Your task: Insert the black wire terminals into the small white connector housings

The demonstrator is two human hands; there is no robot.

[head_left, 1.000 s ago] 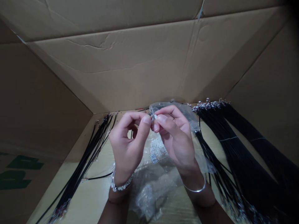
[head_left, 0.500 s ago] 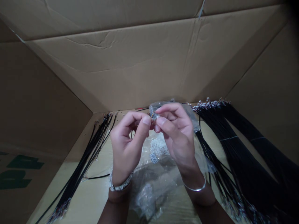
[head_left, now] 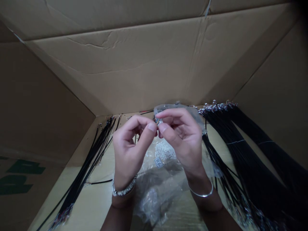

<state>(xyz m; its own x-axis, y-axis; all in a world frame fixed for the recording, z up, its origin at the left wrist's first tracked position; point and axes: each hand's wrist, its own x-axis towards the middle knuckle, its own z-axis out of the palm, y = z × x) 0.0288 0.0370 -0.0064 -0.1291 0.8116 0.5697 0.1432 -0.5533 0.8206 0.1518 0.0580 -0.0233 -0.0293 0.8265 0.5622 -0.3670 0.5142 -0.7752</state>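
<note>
In front of the back cardboard wall, my left hand [head_left: 131, 147] and my right hand [head_left: 184, 141] meet at their fingertips. Between thumb and finger my right hand pinches a small white connector [head_left: 160, 121]. Thin wires [head_left: 157, 121] show beside it, and the closed thumb and index finger of my left hand grip at these wires, largely covering them. Below the hands lies a clear plastic bag [head_left: 158, 183] with many small white connectors [head_left: 165, 150] in it and a handwritten label [head_left: 158, 162].
Black cables [head_left: 90, 160] with bare wire ends lie in a bundle on the left. Thicker tied bundles [head_left: 238, 147] with white connectors at their far ends lie on the right. Cardboard walls [head_left: 144, 70] enclose the table [head_left: 96, 202]. Another clear bag [head_left: 197, 120] lies behind my right hand.
My left thumb and fingertips have shifted slightly right, closer against the right fingertips. My right index finger has stretched a little further left over the connector.
</note>
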